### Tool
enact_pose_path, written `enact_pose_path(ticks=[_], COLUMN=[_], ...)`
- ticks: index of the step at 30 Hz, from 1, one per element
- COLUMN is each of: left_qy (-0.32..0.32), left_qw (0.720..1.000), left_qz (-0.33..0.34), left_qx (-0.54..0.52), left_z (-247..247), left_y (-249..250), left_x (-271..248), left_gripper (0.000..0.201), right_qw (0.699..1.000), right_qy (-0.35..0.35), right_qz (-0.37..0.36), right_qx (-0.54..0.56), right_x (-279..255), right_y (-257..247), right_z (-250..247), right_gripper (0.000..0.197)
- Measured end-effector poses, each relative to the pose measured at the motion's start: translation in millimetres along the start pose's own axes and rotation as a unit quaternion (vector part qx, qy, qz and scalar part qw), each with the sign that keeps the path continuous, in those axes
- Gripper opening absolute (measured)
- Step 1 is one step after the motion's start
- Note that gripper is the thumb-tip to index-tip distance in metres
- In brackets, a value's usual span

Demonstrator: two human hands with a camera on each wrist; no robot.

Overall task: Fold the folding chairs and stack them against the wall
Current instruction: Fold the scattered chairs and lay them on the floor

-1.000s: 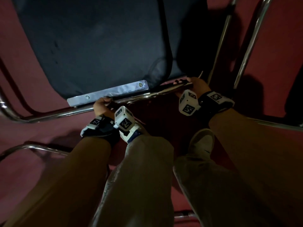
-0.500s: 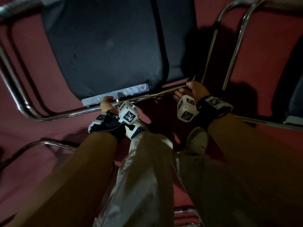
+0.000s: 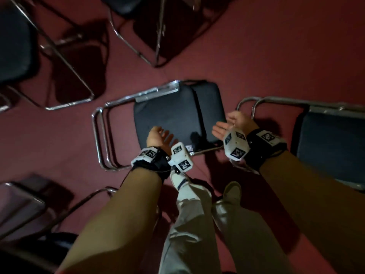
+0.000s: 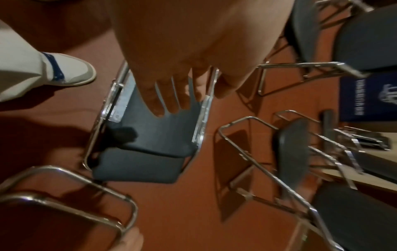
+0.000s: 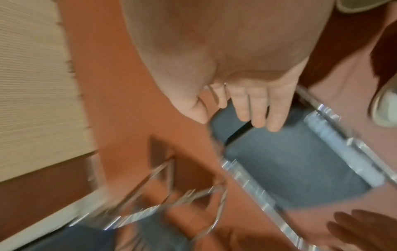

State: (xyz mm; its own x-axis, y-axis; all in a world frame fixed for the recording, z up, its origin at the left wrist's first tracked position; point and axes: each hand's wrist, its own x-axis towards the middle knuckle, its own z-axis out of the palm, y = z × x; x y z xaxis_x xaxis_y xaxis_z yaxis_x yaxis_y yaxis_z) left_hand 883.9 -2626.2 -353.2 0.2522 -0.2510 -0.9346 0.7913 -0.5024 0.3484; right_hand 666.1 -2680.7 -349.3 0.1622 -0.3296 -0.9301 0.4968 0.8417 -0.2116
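A folded chair (image 3: 177, 115) with a black pad and chrome tube frame lies flat on the red carpet in front of my feet. My left hand (image 3: 160, 136) hovers over its near left edge with fingers spread and holds nothing. My right hand (image 3: 229, 123) hangs over the pad's right edge, palm up and relaxed, also empty. In the left wrist view straight fingers (image 4: 171, 95) point down at the black pad (image 4: 154, 135). The right wrist view is blurred but shows loose fingers (image 5: 257, 108) above the same pad (image 5: 290, 161).
More chrome-framed chairs ring me: one at upper left (image 3: 59, 72), one at top centre (image 3: 154, 26), one at right (image 3: 325, 139), one at lower left (image 3: 23, 204). A wood-panelled wall (image 5: 32, 84) stands nearby. A blue sign (image 4: 369, 98) leans further off.
Both hands let go of the chair's chrome tube and lifted away, fingers opening. The chair now lies flat on the carpet, farther below me.
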Motion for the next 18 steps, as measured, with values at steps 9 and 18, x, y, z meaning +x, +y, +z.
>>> enact_pose_path(ticks=[9, 18], left_qy=[-0.084, -0.144], left_qw=[0.993, 0.972], left_qz=[0.080, 0.184], left_qx=[-0.009, 0.000], left_z=[32, 39], left_y=[102, 142], left_x=[-263, -417], left_gripper=[0.025, 0.020], right_qw=[0.992, 0.976], right_qy=[-0.073, -0.135], right_qz=[-0.105, -0.163], right_qx=[0.006, -0.049], right_x=[-270, -419], right_y=[-71, -92], right_z=[90, 108], right_gripper=[0.017, 0.014])
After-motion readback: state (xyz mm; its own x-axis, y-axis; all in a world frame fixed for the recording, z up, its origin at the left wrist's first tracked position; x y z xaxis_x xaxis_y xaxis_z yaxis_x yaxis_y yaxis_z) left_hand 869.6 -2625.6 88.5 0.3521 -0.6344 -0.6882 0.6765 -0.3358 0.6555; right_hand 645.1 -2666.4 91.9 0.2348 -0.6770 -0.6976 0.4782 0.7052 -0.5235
